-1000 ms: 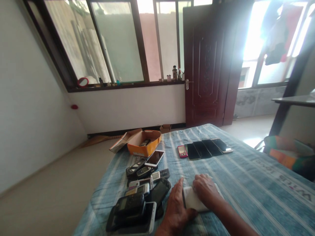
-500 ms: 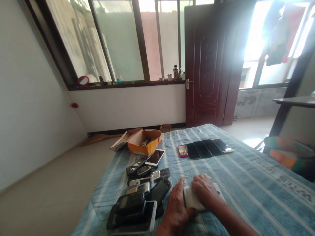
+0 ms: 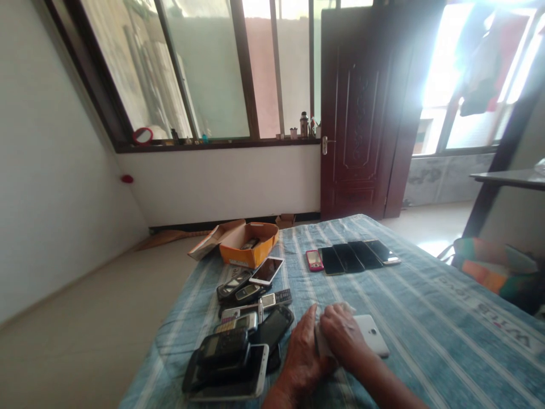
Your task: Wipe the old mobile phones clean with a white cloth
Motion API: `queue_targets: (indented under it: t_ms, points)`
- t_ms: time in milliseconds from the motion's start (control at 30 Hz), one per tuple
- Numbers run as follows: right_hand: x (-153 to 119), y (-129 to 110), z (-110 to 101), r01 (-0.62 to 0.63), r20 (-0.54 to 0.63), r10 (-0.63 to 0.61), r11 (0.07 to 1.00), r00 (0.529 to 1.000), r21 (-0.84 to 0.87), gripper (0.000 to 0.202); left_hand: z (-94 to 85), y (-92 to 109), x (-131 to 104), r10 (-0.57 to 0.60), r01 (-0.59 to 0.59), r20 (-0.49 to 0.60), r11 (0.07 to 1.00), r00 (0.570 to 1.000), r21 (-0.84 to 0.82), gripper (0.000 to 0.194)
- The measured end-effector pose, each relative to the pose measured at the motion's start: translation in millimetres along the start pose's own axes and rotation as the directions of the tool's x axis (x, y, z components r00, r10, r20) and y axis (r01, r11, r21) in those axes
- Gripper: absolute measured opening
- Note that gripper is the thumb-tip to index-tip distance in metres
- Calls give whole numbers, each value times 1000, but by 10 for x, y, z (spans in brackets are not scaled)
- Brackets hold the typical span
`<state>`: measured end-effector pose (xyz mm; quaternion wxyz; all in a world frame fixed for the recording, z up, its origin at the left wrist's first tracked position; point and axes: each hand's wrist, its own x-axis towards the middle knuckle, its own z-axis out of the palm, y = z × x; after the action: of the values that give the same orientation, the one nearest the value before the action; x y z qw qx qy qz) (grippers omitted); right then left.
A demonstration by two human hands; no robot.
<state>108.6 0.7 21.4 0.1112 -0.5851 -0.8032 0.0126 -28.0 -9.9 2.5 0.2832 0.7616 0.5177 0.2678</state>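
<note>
A white smartphone (image 3: pixel 373 335) lies face down on the bed, its right end uncovered. My left hand (image 3: pixel 301 349) grips the phone's left end, thumb along the near side. Over the phone's left half, my right hand (image 3: pixel 342 332) is closed on a thin white tissue (image 3: pixel 324 344) pressed against the back cover. Most of the tissue is hidden under the fingers. Just left of my hands is a loose pile of old phones, with a black phone (image 3: pixel 276 325) nearest and a white-edged smartphone (image 3: pixel 260 372) in front.
Beyond my hands, a pink phone (image 3: pixel 314 261) lies beside a row of several dark smartphones (image 3: pixel 355 257). An open orange box (image 3: pixel 255 255) holding a phone stands at the bed's far left. The striped blue bedsheet (image 3: pixel 430 335) covers the bed. A dark red door (image 3: pixel 361 113) is behind.
My right hand with the tissue has slid left along the phone, baring more of its right end. My left hand still holds the left end.
</note>
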Motion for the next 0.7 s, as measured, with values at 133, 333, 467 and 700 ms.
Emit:
queue_targets:
  t_ms: [133,333,467,700]
  points:
    - [70,-145,9,69,8,-69,996,998,61,23,61,-80,0,62,-65,-83,997,995,-39,99]
    - [47,94,-51,19,57,-19,1000,998,4,24,8,-23,-4,-23,23,12,1000,1000,-2,107]
    - [64,71,-50,-3,65,5,1000,998,-22,26,-14,6,-11,-29,30,21,1000,999,-5,107]
    - [69,-14,26,84,23,-85,995,996,46,22,24,-20,-3,15,-16,-34,1000,999,-20,105]
